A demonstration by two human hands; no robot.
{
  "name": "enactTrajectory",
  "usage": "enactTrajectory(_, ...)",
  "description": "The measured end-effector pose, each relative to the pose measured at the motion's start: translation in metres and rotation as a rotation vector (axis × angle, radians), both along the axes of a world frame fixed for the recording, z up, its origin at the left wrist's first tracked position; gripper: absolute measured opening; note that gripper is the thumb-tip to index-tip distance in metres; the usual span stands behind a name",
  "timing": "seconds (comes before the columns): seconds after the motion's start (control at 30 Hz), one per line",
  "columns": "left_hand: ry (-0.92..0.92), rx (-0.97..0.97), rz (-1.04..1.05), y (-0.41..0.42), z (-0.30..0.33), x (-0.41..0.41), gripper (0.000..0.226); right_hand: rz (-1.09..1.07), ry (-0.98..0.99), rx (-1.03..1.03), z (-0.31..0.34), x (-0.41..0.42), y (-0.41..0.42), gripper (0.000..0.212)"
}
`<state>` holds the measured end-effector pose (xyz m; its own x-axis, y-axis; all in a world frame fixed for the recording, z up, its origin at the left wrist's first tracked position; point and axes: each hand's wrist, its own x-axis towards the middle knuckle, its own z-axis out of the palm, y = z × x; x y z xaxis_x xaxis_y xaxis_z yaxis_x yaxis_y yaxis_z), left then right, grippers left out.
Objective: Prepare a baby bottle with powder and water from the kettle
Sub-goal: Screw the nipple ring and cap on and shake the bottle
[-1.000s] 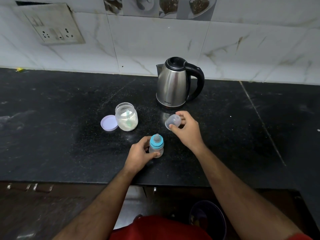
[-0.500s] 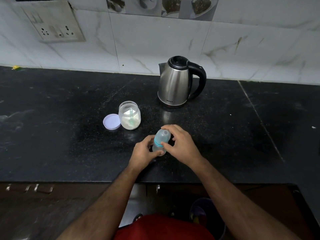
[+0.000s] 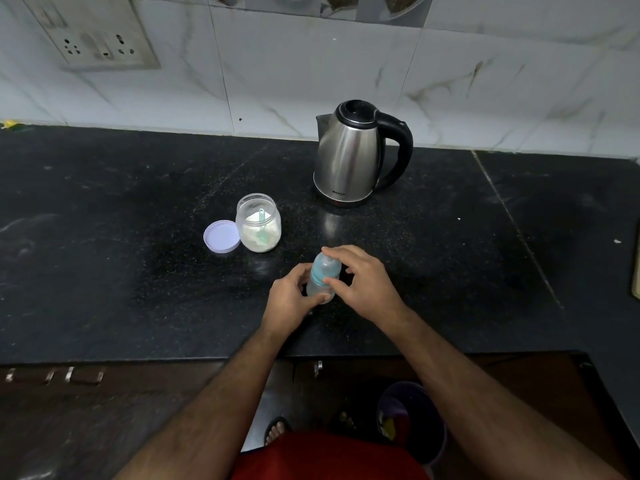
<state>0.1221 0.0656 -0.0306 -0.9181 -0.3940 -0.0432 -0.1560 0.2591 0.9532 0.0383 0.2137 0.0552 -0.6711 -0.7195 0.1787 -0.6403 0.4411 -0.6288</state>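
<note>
A small clear baby bottle (image 3: pixel 322 277) with a teal collar and a clear cap on top stands on the black counter (image 3: pixel 104 254). My left hand (image 3: pixel 289 299) grips the bottle's body from the left. My right hand (image 3: pixel 363 282) touches the cap and collar from the right, fingers curled around them. Behind and to the left is an open glass jar of white powder (image 3: pixel 258 223) with a green scoop inside, its lilac lid (image 3: pixel 221 236) lying beside it. The steel kettle (image 3: pixel 349 154) with a black handle stands at the back, lid closed.
A tiled wall with a socket panel (image 3: pixel 93 39) rises behind the counter. The counter's front edge runs just below my wrists, with drawers beneath. A purple bucket (image 3: pixel 412 417) sits on the floor to the right of my feet.
One second ago my right hand held the clear cap apart from the bottle. It has brought the cap down onto the teal collar, and both hands now hold the bottle.
</note>
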Motion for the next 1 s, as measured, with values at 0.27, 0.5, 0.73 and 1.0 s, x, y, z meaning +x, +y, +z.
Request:
enactTrajectory(0.27, -0.011, -0.019, 0.001, 0.003, 0.003, 0.001, 0.051, -0.032, 0.001, 0.050, 0.007, 0.004, -0.006, 0.055)
enactTrajectory(0.5, -0.017, -0.030, -0.033, 0.000, 0.005, 0.000, 0.051, -0.064, 0.020, 0.154, 0.005, 0.012, -0.009, 0.066)
enactTrajectory(0.73, -0.014, -0.054, -0.044, -0.002, 0.000, 0.010, 0.068, -0.195, -0.313, 0.077, -0.015, 0.010, -0.007, 0.088)
enactTrajectory(1.0, -0.015, -0.368, 0.115, 0.002, -0.006, 0.042, 0.041, -0.169, -0.384, 0.027, -0.031, 0.008, -0.009, 0.064)
